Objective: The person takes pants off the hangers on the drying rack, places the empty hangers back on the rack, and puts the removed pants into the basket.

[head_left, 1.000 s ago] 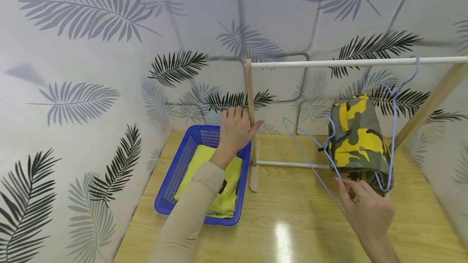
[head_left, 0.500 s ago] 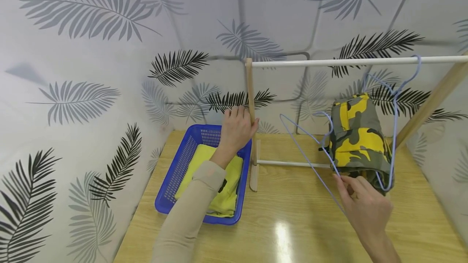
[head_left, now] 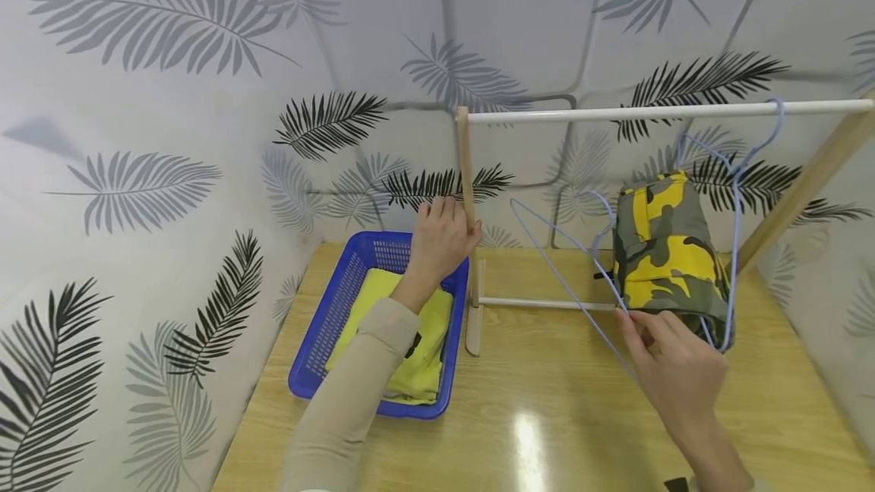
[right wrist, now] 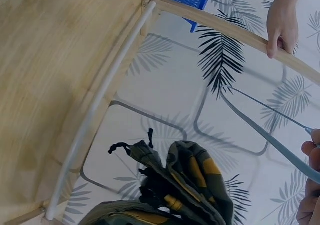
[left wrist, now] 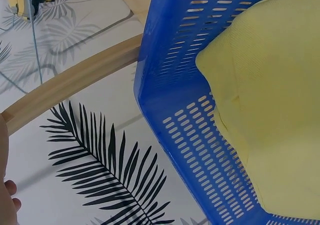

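Two hands are in view: the left hand [head_left: 439, 243] is wrapped round one wooden post [head_left: 467, 165] of the rack, and the right hand [head_left: 677, 370] pinches a hanger [right wrist: 280, 147] between thumb and fingertips. There are two hangers in all, the pinched one and a hung hanger [head_left: 737, 211] hooked over the rail [head_left: 615, 113]. The rack is one, with two wooden posts, a white rail on top and one white lower bar [head_left: 547, 304]. One camouflage garment [head_left: 666, 249], in grey-green, black and bright yellow, is on the hung hanger. One blue basket [head_left: 328, 325] with slotted walls stands on the worktop [head_left: 478, 439], left of the rack, and yellow cloth [head_left: 372, 302] lies in it; how many pieces, I cannot tell. The pinched hanger is thin, pale lilac-blue and triangular, bare of cloth. It is tilted, seen below the rail, one corner pointing to the left post, its curved hook upward, just left of the garment.
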`<state>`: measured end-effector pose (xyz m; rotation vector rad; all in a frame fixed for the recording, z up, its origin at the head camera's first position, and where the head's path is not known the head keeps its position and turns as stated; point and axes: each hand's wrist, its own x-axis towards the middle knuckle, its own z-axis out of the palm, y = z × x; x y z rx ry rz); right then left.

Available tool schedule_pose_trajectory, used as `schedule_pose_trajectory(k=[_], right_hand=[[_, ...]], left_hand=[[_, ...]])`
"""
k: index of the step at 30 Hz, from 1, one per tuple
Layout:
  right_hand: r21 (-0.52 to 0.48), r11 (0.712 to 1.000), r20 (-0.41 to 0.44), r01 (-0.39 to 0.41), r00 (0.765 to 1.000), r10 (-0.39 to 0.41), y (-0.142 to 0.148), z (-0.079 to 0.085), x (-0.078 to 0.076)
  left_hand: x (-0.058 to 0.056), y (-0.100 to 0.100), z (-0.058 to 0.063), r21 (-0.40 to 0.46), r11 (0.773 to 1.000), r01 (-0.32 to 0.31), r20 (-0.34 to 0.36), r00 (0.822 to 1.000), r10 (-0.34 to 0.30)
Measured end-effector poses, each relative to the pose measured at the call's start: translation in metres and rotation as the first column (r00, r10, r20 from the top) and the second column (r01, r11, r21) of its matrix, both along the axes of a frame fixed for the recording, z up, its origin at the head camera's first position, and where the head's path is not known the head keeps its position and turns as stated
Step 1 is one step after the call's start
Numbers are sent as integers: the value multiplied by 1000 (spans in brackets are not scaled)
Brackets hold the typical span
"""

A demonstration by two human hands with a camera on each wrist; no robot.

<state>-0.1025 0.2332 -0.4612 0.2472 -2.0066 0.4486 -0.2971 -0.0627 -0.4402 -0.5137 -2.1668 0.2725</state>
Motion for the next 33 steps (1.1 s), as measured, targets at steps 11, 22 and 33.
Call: schedule_pose_trajectory(k=[11, 22, 33], right_hand=[[-9, 999, -44, -37, 998, 37, -7, 22, -17], [19, 1000, -48, -11, 999, 11, -6, 41, -32], [2, 1000, -52, 1, 999, -1, -7, 56, -44]], left_hand=[[1, 0, 0, 8, 1000, 2, 10, 1000, -2], [0, 1, -1, 31, 999, 25, -5, 1000, -25], [1, 2, -1, 22, 1000, 13, 16, 1000, -13]])
